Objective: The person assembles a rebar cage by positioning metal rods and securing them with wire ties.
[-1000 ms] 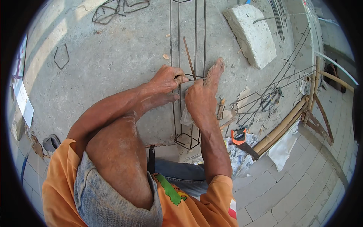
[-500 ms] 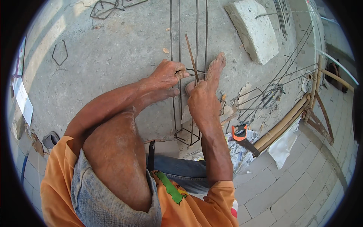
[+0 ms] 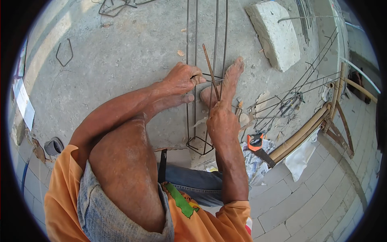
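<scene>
A long rebar cage (image 3: 217, 36) of thin steel rods lies lengthwise in front of me, its near end closed by a square steel stirrup (image 3: 201, 151). My left hand (image 3: 182, 79) is closed at the cage's left side, thumb and fingers pinching the corner of another stirrup (image 3: 213, 76); the fingers partly hide the grip. In my right fist (image 3: 223, 123) is the lower end of a thin rusty rod (image 3: 208, 58), which slants up and left over the cage. Its held end is hidden. My bare feet (image 3: 233, 76) rest on either side of the rods.
A concrete slab piece (image 3: 274, 34) lies at far right. Loose rebar (image 3: 288, 101), bamboo poles (image 3: 300, 131) and an orange-handled handsaw (image 3: 256, 143) are on the right. A bent stirrup (image 3: 64, 52) lies on the concrete floor at left, with more bent steel (image 3: 115, 8) beyond.
My right hand has drawn back toward me, and the rusty rod has come nearer with it. The left hand stays at the stirrup. The whole view has shifted slightly.
</scene>
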The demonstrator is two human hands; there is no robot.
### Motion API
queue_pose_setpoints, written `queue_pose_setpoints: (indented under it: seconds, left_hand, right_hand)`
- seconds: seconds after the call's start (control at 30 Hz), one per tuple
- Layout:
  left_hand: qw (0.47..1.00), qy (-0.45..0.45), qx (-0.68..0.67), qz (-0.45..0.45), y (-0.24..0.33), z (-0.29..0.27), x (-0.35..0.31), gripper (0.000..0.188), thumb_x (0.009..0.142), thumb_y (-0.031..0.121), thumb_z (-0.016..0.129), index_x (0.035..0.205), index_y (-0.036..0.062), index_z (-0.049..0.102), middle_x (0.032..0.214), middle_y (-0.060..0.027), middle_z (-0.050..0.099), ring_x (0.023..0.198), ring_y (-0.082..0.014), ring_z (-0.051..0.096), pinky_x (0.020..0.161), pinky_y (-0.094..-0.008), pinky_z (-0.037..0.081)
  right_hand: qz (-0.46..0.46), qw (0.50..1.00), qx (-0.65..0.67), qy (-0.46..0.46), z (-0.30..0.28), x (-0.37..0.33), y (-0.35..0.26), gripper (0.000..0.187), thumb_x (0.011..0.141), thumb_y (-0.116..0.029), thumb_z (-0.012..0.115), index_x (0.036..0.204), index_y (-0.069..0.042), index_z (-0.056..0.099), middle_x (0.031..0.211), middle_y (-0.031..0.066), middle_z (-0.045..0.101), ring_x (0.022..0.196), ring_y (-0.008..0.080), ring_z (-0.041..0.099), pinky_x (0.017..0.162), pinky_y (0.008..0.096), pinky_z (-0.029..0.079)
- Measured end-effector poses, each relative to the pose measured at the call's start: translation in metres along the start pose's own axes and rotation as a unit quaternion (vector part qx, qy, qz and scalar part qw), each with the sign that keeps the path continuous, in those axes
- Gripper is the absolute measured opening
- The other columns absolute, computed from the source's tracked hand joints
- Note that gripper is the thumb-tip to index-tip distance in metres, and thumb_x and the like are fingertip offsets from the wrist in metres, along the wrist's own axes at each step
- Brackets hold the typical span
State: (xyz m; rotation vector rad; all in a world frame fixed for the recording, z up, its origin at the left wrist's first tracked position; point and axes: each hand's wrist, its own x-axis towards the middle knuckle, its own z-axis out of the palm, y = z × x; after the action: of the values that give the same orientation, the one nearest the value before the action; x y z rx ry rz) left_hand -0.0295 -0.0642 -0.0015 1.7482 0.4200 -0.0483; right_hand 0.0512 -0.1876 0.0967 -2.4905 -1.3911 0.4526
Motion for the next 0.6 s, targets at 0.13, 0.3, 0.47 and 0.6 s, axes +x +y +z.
queue_pose_setpoints:
  seconds: [0.13,0.3,0.47,0.6]
  left_hand:
    - [1.000,-0.012,0.000,0.001,-0.006,0.004,0.003,0.024,0.090,0.017,0.064,0.082,-0.0053,0.063,0.066,-0.0164,0.057,0.059,-0.0191,0.051,0.055,-0.0381,0.042]
    - [1.000,0.001,-0.001,0.004,0.008,-0.003,-0.002,0.022,0.087,0.014,0.066,0.080,-0.0051,0.061,0.067,-0.0173,0.055,0.058,-0.0210,0.051,0.055,-0.0386,0.042]
    - [0.999,0.015,0.010,0.034,-0.001,0.007,-0.008,0.028,0.085,0.022,0.070,0.074,-0.0026,0.064,0.062,-0.0185,0.057,0.052,-0.0267,0.051,0.053,-0.0436,0.041]
    - [0.999,0.026,-0.007,0.019,0.003,0.002,-0.003,0.030,0.085,0.023,0.070,0.074,-0.0038,0.062,0.062,-0.0192,0.056,0.051,-0.0287,0.049,0.053,-0.0448,0.040]
  right_hand:
    - [0.019,0.999,-0.033,-0.015,-0.002,-0.001,0.002,0.052,0.076,0.016,0.047,0.124,0.031,0.031,0.148,0.0432,-0.002,0.139,0.0587,-0.001,0.115,0.0607,0.017]
    - [0.111,0.974,0.192,-0.034,-0.020,-0.018,0.004,0.088,0.083,0.011,0.050,0.153,-0.006,-0.001,0.159,0.0206,-0.004,0.146,0.0387,0.007,0.113,0.0444,0.032]
    - [0.016,0.999,0.040,0.019,-0.008,-0.012,0.003,0.086,0.083,0.011,0.051,0.151,0.000,0.001,0.158,0.0236,-0.005,0.146,0.0413,0.005,0.115,0.0464,0.027]
    - [0.055,0.994,0.092,0.000,-0.014,-0.015,0.003,0.085,0.082,0.010,0.052,0.150,0.004,0.002,0.157,0.0261,-0.006,0.145,0.0434,0.005,0.116,0.0479,0.023]
